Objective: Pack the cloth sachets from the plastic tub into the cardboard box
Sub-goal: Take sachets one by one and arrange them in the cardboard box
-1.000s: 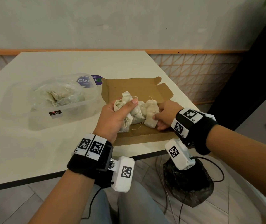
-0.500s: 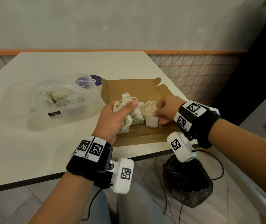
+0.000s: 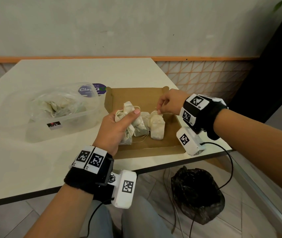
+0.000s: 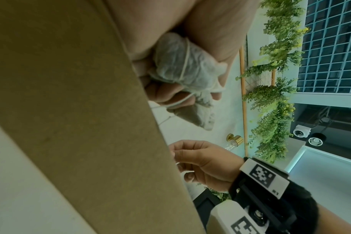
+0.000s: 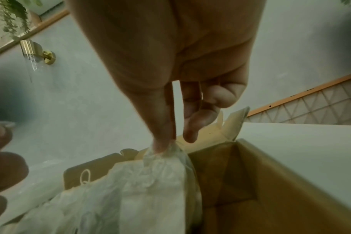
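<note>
- Two hands are over the cardboard box (image 3: pixel 147 100), which lies open at the near right edge of the table (image 3: pixel 51 160).
- Left hand (image 3: pixel 114 127) has its fingers curled round a bunch of sachets (image 3: pixel 124 112); at least two show in the fist, and I cannot tell the exact count.
- Right hand (image 3: pixel 169 103) pinches the top of one sachet (image 3: pixel 157 126) between thumb and fingertip; the sachet stands upright on the box floor, at the right end of the row.
- One more sachet (image 3: pixel 140 126) lies in the box between the two hands, touching its neighbours.
- One clear plastic tub (image 3: pixel 59 127) sits left of the box, just beside it, with a heap of sachets (image 3: pixel 58 105) inside; they are too jumbled to count.
- One round purple sticker (image 3: pixel 99 88) shows on the table behind the tub.
- One black bag (image 3: pixel 197 193) sits on the floor below the table edge, near right.
</note>
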